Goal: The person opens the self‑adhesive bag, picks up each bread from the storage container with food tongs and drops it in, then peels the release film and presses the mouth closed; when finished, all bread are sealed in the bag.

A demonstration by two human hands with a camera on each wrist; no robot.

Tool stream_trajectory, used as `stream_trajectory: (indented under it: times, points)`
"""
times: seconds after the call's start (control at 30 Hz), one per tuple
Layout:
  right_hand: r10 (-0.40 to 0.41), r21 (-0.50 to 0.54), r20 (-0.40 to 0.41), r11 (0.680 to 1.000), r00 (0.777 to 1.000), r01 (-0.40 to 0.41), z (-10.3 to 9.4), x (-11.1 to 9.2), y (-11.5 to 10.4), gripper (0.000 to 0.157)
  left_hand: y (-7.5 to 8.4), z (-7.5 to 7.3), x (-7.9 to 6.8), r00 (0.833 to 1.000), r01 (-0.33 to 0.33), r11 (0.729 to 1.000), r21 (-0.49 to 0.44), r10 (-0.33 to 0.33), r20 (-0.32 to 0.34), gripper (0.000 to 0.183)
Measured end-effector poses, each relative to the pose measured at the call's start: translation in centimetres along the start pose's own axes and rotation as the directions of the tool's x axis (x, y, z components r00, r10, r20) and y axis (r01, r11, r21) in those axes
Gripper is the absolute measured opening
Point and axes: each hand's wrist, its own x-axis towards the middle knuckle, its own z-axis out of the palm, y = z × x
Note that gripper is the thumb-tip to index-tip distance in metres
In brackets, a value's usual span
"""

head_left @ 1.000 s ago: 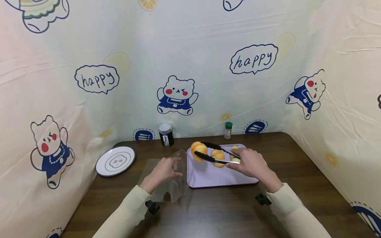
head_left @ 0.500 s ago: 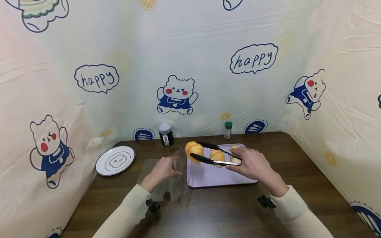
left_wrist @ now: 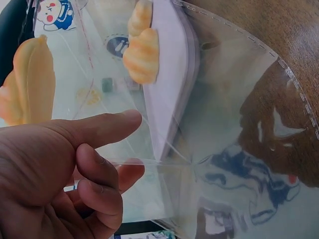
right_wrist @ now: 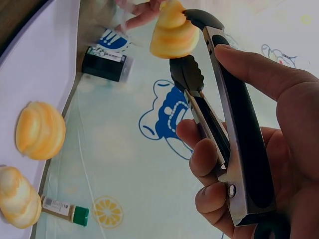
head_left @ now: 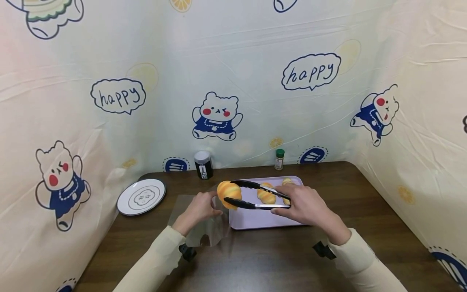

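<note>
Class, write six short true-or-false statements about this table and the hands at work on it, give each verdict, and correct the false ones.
1. The right hand holds the tongs. True.
2. The tongs grip a spoon. False: they grip a roll.
3. Two more rolls lie on the tray. True.
4. The plate is right of the tray. False: the plate is on the left.
5. The left hand is at the clear bag. True.
6. The green-capped bottle lies on its side. False: the bottle stands upright, behind the tray.
</note>
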Motion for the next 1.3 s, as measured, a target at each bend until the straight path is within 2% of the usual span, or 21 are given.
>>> stream_trajectory:
  times: [0.17, 0.37, 0.77, 1.0, 1.3]
  points:
    - [-0.021, -0.004, 0.041, 1.0, 0.999, 0.021, 0.2, 0.2, -0.4, 0.065, 0.0, -0.1, 0.0, 1.0, -0.002, 1.0, 0.018, 0.002, -0.017, 0.06]
    - [-0.036, -0.046, 0.066, 0.998, 0.997, 0.039, 0.7, 0.4, -0.3, 0.064, 0.0, -0.2, -0.2, 0.996, -0.07, 0.994, 0.08, 0.074, -0.043, 0.065]
    - [-0.042, -0.111, 0.076, 0.993, 0.996, 0.05, 1.0, 0.8, -0.2, 0.063, 0.9, -0.9, -1.1, 0.993, -0.12, 0.987, 0.109, 0.122, -0.008, 0.073]
    - [-0.054, -0.146, 0.08, 0.987, 0.995, 0.065, 1.3, 0.9, -0.4, 0.061, 1.3, -1.0, -1.3, 0.99, -0.137, 0.984, 0.113, 0.135, 0.028, 0.085]
    - [-0.09, -0.172, 0.086, 0.98, 0.992, 0.104, 1.6, 1.1, -0.8, 0.06, 1.4, -1.1, -1.3, 0.972, -0.235, 0.965, 0.119, 0.233, 0.024, 0.095]
